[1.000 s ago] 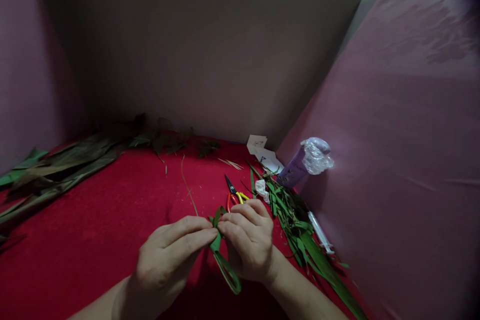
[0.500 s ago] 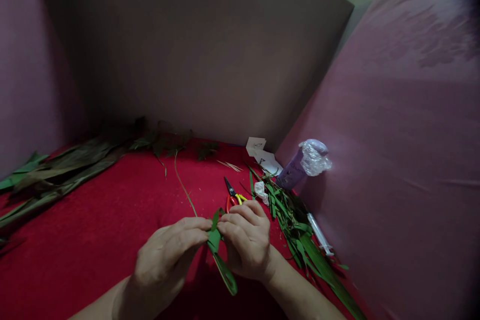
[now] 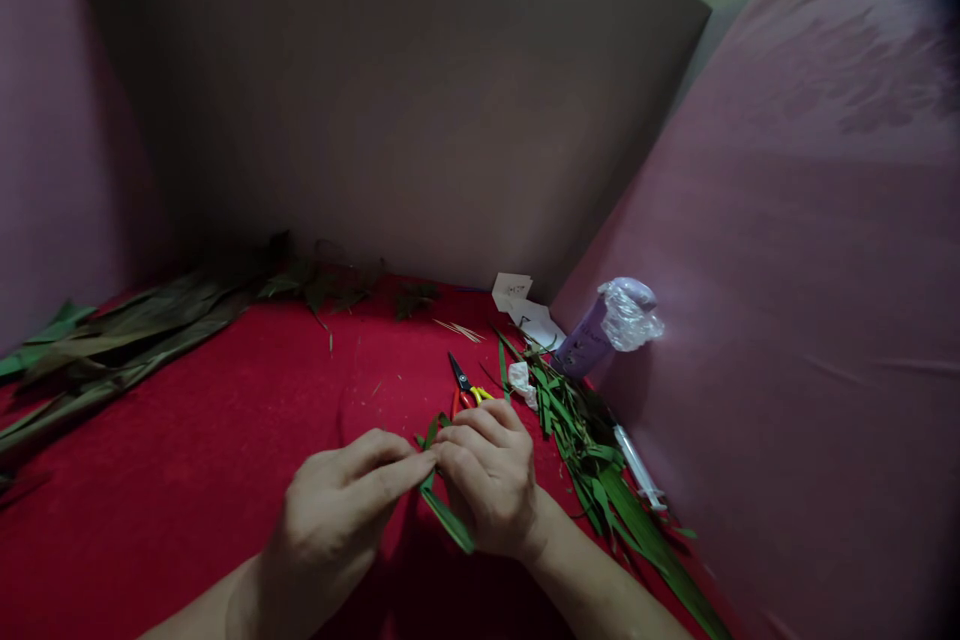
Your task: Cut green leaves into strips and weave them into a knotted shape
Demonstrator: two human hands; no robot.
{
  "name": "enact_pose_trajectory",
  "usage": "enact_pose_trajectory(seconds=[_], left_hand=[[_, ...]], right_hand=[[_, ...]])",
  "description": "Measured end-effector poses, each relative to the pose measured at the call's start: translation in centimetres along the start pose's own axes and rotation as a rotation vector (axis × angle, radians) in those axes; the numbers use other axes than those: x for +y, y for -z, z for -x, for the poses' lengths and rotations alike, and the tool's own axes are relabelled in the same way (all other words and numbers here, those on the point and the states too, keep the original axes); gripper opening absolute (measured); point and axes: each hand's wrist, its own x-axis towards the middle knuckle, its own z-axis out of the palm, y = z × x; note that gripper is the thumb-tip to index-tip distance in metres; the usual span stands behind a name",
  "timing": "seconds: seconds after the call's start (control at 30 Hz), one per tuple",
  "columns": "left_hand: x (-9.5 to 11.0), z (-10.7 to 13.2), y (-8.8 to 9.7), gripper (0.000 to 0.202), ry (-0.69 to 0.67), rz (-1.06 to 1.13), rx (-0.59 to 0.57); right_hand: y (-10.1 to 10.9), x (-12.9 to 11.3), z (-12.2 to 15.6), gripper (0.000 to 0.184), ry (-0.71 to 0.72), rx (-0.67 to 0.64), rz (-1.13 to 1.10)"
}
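A folded strip of green leaf point(image 3: 448, 517) is pinched between my two hands, its lower end pointing down and to the right. My left hand point(image 3: 345, 500) is closed, with thumb and forefinger meeting the leaf at its upper part. My right hand point(image 3: 491, 480) is closed round the same piece from the other side, and its fingers hide part of it. A small leaf loop point(image 3: 431, 428) sticks up above the fingertips. Just beyond my right hand lie scissors point(image 3: 463, 382) with dark blades and red and yellow handles, partly covered by the fingers.
A heap of cut green leaves point(image 3: 581, 450) runs along the right, beside a syringe point(image 3: 639, 468). Behind it stand a purple container point(image 3: 589, 338) with clear plastic on top, white papers point(image 3: 536, 322) and thin sticks point(image 3: 459, 331). Long dry leaves point(image 3: 142, 330) lie at left on red cloth point(image 3: 187, 480).
The leaf strip has turned and its looped lower end looks narrower. My left fingers have shifted right, onto the right fingertips. The thin stem that stuck up beyond my left hand no longer shows.
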Motion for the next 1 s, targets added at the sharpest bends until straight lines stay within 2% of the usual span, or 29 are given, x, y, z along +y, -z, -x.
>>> enact_pose_trajectory(seconds=[0.1,0.17,0.27,0.33,0.37,0.43,0.53,0.63,0.8,1.0], left_hand=[[0.0,0.1,-0.1,0.030,0.070,0.132,0.010],[-0.1,0.2,-0.4,0.025,0.207,0.265,0.053],[-0.2,0.0,-0.7,0.010,0.618,0.458,0.082],[-0.3,-0.4,-0.7,0.006,0.904,0.589,0.058],[-0.3,-0.5,-0.7,0.009,1.010,0.652,0.038],[-0.4,-0.8,-0.5,0.014,1.129,0.760,-0.007],[-0.7,-0.8,-0.5,0.019,1.172,0.874,-0.046],[-0.8,-0.7,-0.5,0.020,1.188,0.943,-0.064],[-0.6,-0.8,-0.4,0.020,1.204,0.956,-0.078],[-0.5,-0.7,-0.5,0.022,1.184,0.854,-0.117]], right_hand=[[-0.2,0.1,0.1,0.011,-0.019,-0.049,-0.021],[-0.4,0.2,0.1,0.012,-0.043,-0.087,-0.039],[-0.5,0.3,0.1,0.012,-0.136,-0.156,-0.113],[-0.5,0.3,0.1,0.012,-0.259,-0.186,-0.219],[-0.5,0.3,0.1,0.012,-0.340,-0.199,-0.293],[-0.5,0.4,0.1,0.014,-0.529,-0.235,-0.502],[-0.8,0.7,0.3,0.016,-0.772,-0.302,-0.912],[-1.2,1.3,0.4,0.019,-0.899,-0.306,-1.172],[-1.4,1.5,0.3,0.021,-0.983,-0.306,-1.284],[-1.2,1.1,0.0,0.019,-0.982,-0.311,-1.269]])
